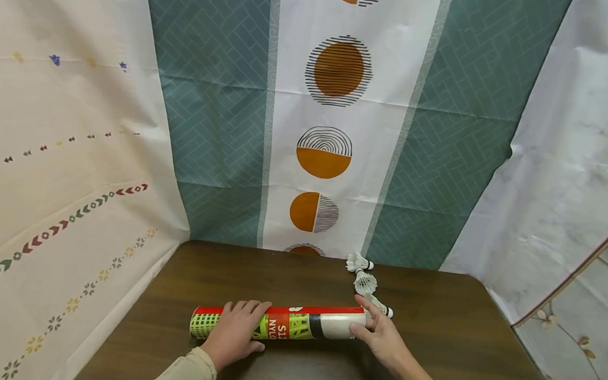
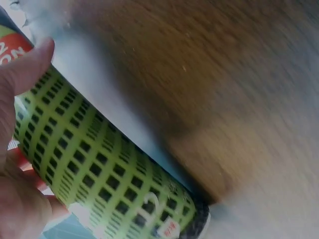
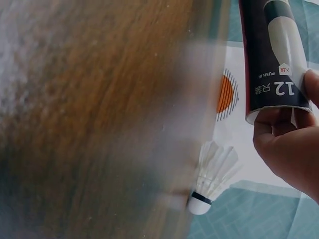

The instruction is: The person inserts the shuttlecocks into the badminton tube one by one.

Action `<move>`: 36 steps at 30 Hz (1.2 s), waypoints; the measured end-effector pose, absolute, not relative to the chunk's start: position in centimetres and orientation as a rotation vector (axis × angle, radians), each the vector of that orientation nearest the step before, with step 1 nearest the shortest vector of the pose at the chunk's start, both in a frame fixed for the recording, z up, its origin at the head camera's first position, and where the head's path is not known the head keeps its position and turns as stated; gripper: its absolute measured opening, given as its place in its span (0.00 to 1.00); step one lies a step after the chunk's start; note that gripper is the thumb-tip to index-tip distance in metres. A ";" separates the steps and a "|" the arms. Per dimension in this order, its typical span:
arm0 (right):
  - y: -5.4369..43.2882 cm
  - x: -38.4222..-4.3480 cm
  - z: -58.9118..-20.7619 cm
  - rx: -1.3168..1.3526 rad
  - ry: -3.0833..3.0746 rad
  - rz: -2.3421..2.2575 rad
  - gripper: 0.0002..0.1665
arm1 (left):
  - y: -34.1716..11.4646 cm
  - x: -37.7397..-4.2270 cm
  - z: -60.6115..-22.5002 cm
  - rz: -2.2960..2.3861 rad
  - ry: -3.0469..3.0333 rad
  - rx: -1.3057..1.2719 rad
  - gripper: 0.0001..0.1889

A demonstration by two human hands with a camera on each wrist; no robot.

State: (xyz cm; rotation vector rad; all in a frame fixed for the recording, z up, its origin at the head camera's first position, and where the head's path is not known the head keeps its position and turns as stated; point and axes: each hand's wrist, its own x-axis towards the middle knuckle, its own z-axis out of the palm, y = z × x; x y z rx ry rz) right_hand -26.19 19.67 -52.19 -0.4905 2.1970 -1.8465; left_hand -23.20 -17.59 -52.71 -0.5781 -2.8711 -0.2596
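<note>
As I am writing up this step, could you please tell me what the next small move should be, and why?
I would probably ease the right hand straight back from the open end of the tube while the left hand steadies it. The left hand grips it, the right fingers reach into that opening, and three shuttlecocks lie nearby; whether the fingers hold another is hidden.
</note>
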 end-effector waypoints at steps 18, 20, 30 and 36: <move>21.1 -27.4 -53.3 -0.274 2.890 -1.449 0.43 | -17.8 -23.3 -53.0 -0.274 -2.881 -0.536 0.45; 20.8 -27.4 -53.2 -0.244 2.702 -1.607 0.49 | -17.8 -23.3 -53.0 -0.273 -2.875 -0.540 0.45; 22.6 -27.3 -52.1 0.150 2.417 -1.800 0.64 | -18.1 -23.2 -53.1 -0.289 -2.902 -0.533 0.45; 26.5 -28.6 -50.9 0.287 2.554 -1.647 0.62 | -18.1 -23.3 -53.1 -0.304 -2.919 -0.518 0.45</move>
